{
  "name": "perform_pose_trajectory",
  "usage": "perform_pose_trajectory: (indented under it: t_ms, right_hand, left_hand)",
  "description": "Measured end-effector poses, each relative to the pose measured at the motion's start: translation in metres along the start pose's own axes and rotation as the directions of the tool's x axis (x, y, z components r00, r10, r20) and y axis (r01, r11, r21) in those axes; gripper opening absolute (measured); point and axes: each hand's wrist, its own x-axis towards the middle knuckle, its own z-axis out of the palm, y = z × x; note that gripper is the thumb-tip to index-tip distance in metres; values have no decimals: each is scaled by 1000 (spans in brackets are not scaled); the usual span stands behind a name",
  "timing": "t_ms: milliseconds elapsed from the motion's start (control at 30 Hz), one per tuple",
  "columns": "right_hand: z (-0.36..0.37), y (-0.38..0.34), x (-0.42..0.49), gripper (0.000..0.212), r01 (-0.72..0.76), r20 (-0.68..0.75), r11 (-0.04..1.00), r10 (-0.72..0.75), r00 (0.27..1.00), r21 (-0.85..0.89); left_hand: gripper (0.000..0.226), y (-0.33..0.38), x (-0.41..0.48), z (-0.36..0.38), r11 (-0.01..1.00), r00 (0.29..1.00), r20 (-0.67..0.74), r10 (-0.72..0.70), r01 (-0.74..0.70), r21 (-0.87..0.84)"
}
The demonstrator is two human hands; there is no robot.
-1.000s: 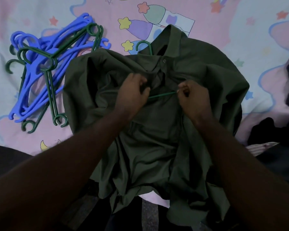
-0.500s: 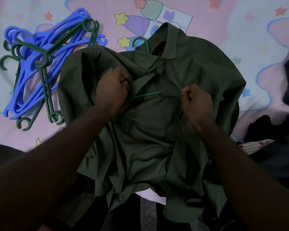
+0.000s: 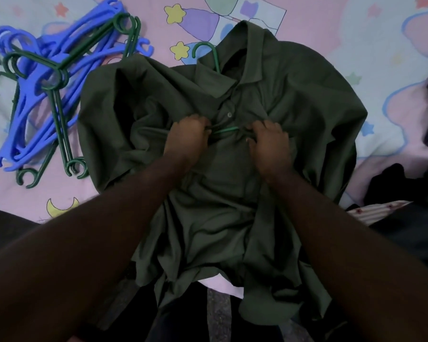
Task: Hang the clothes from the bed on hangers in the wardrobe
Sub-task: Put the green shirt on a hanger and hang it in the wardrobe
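A dark green collared shirt [image 3: 294, 95] lies spread on the bed with a green hanger [image 3: 209, 54] inside it. The hanger's hook sticks out beside the collar, and a short stretch of its bar shows at the open front. My left hand [image 3: 187, 141] grips the left edge of the shirt's front placket just below a button. My right hand [image 3: 269, 144] pinches the right edge of the placket, close beside the left hand. The rest of the hanger is hidden under the cloth.
A heap of blue hangers [image 3: 35, 77] and dark green hangers [image 3: 59, 114] lies on the bedsheet [image 3: 356, 28] at the left. Dark clothes [image 3: 405, 188] and a striped garment [image 3: 378, 211] sit at the right edge. The bed's near edge runs below the shirt.
My two hands have come closer together at the shirt's front, drawing the two placket edges over the hanger's bar. Less of the bar shows now.
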Motion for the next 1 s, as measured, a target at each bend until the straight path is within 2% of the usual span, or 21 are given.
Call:
perform_pose_trajectory:
  t_ms: [33,100,167,233,267,300,367,433,500,567,667,767,900,1000]
  right_hand:
    - [-1,1,3,28,-7,-21,1000,7,1000,29]
    - [-10,-1,7,25,-40,-44,990,46,998,136]
    - [-23,-3,5,20,-70,-54,961,87,995,266]
    - [-36,-1,-2,14,-96,17,967,95,995,234]
    - [-40,0,-6,16,-116,99,985,104,990,126]
    - [-41,0,-12,19,-128,174,992,126,977,-4]
    - [-40,0,-21,23,-130,195,981,156,968,-141]
    - [-38,-4,-23,28,-98,89,990,107,990,-100]
    - [-32,-13,-17,30,-50,34,999,49,998,16]
    - [-19,-17,-10,36,-45,40,993,41,998,110]
    - [1,-14,-6,45,-100,77,988,91,993,119]
    - [12,-12,-4,43,-101,57,992,97,994,76]
    - [11,-16,0,26,-87,33,996,88,996,-36]
    - [3,-12,7,26,-144,36,989,142,989,30]
  left_hand:
    - [19,-1,0,-3,991,1000,5,9,-9,-133]
    - [14,1,-6,-14,907,993,115,4,45,-418]
    - [12,-1,-12,-22,843,973,227,26,101,-529]
    - [12,-6,-19,-23,947,959,282,13,79,-312]
    - [13,-9,-22,-20,977,966,260,-12,66,-202]
    - [14,-10,-24,-17,980,980,196,-33,70,-187]
    - [12,-4,-27,-14,947,999,12,-44,46,-319]
    - [10,9,-22,-14,911,990,-141,-33,-28,-410]
    - [11,20,-13,-9,896,979,-201,-22,-70,-439]
    - [14,26,-3,3,873,989,-137,-61,-14,-488]
    - [25,25,7,26,880,988,48,-149,155,-449]
    - [25,23,7,36,897,986,28,-163,160,-412]
    - [11,27,2,39,891,980,-12,-199,176,-418]
    - [4,29,-6,38,856,978,20,-207,192,-480]
